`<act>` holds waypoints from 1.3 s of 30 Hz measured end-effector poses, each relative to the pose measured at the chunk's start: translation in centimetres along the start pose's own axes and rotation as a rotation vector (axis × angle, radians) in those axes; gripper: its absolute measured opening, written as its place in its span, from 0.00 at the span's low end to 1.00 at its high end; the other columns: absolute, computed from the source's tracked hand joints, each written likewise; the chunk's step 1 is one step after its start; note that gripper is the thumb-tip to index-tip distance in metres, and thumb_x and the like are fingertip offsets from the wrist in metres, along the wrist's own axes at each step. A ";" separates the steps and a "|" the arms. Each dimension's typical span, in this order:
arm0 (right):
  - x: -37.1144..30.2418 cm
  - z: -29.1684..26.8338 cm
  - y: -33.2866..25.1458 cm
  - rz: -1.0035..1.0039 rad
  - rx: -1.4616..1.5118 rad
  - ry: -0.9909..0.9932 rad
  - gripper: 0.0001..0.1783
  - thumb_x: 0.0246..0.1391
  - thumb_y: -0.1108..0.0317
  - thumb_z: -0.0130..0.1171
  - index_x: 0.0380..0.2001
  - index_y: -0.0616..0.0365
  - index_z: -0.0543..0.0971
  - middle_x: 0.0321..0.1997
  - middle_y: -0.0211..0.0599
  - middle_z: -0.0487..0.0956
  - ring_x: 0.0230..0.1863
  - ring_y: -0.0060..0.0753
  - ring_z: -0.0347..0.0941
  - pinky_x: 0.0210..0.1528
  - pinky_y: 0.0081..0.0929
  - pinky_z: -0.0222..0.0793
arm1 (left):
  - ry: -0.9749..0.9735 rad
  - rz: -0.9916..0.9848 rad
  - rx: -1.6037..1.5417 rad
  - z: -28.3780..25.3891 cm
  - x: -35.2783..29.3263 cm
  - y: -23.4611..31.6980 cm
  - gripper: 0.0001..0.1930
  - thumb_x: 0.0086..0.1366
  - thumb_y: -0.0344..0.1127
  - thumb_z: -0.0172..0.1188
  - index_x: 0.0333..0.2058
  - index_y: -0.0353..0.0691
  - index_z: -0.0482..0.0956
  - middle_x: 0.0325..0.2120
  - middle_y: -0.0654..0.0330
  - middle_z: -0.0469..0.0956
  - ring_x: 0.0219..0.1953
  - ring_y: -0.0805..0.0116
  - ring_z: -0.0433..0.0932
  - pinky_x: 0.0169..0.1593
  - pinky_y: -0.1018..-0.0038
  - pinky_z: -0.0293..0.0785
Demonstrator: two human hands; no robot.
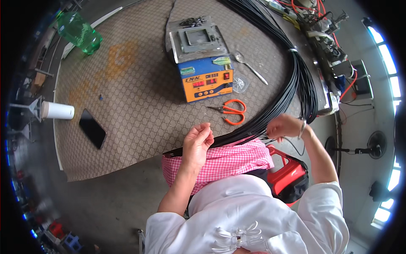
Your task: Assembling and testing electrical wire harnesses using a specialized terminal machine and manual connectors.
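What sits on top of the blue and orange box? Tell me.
On the box lies a metal plate, small dark bits at its far end. A blue strip shows in front; whatever the plate covers is hidden.

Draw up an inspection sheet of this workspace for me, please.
Surface: brown patterned table cover, with yellowish stains on its left part.
Work items: bundle of black cords, held by a white tie, curving along the right side to the front edge.
Clutter: orange-handled scissors, spoon, clear plastic bag, dark phone, green bottle, white cup; a blue-and-orange box with a lit display carries a metal tray.
Hands: left hand curled at the front edge, right hand bent beside the bundle; whether either grips anything cannot be told.
Cables: a thin dark cable loops below the right hand.
Surroundings: red stool to the right, fan further right.
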State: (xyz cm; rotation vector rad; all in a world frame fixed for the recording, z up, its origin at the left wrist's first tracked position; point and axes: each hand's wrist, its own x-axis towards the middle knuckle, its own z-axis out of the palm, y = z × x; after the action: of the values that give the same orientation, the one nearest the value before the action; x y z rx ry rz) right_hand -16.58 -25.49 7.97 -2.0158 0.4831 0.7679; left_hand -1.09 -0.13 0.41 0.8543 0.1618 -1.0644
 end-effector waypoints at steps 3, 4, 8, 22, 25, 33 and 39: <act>-3.5 4.2 11.5 0.142 -0.293 -0.024 0.10 0.39 0.61 0.60 0.22 0.56 0.79 0.19 0.34 0.78 0.22 0.27 0.74 0.27 0.24 0.69 | -0.046 -0.037 0.031 0.7 -0.1 -0.4 0.06 0.59 0.30 0.53 0.36 0.41 0.73 0.24 0.67 0.72 0.27 0.80 0.71 0.32 0.84 0.68; -4.4 5.9 16.5 0.299 -0.352 -0.049 0.12 0.37 0.57 0.61 0.23 0.54 0.79 0.21 0.35 0.78 0.27 0.31 0.75 0.33 0.26 0.69 | -0.056 -0.038 0.046 0.7 -0.2 -0.5 0.06 0.59 0.30 0.53 0.36 0.40 0.73 0.24 0.66 0.72 0.27 0.79 0.70 0.33 0.84 0.67; -6.2 7.7 21.3 0.466 -0.379 0.230 0.12 0.39 0.61 0.60 0.22 0.59 0.78 0.19 0.35 0.77 0.22 0.29 0.74 0.27 0.24 0.69 | -0.047 -0.065 0.094 1.4 -0.5 -1.2 0.06 0.59 0.30 0.53 0.36 0.40 0.73 0.24 0.66 0.72 0.27 0.79 0.70 0.33 0.83 0.67; -0.3 -2.6 10.7 -0.022 1.446 0.532 0.10 0.49 0.66 0.54 0.19 0.58 0.72 0.16 0.32 0.73 0.15 0.25 0.69 0.16 0.19 0.63 | -0.253 0.660 1.233 4.9 -2.0 -7.5 0.15 0.55 0.27 0.57 0.42 0.34 0.71 0.34 0.56 0.74 0.34 0.70 0.74 0.40 0.78 0.70; -2.4 -4.4 9.9 -0.502 1.543 0.423 0.09 0.53 0.65 0.48 0.25 0.59 0.72 0.18 0.29 0.73 0.15 0.21 0.66 0.14 0.13 0.58 | -0.361 0.870 1.462 6.0 -2.0 -7.7 0.21 0.51 0.28 0.60 0.45 0.33 0.67 0.36 0.49 0.74 0.35 0.58 0.75 0.40 0.71 0.71; -5.9 -4.0 13.2 -0.015 0.987 1.012 0.08 0.46 0.64 0.57 0.21 0.57 0.73 0.18 0.33 0.74 0.18 0.27 0.69 0.19 0.20 0.63 | -0.296 0.503 1.355 3.0 -4.3 -3.5 0.07 0.53 0.25 0.57 0.31 0.31 0.74 0.26 0.51 0.76 0.29 0.61 0.77 0.32 0.74 0.71; -1.7 5.4 2.9 -0.550 -0.196 0.978 0.13 0.41 0.66 0.60 0.32 0.59 0.74 0.31 0.41 0.73 0.36 0.43 0.69 0.38 0.33 0.67 | -0.313 0.701 1.376 5.4 -4.6 -5.2 0.04 0.52 0.25 0.58 0.28 0.32 0.75 0.24 0.52 0.75 0.27 0.57 0.76 0.30 0.71 0.71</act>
State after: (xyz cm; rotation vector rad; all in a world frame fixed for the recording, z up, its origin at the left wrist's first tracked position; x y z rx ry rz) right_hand -21.29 -22.29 5.17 -2.4575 0.3496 -0.5718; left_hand -9.18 -1.62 3.56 1.7451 -1.1887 -0.5021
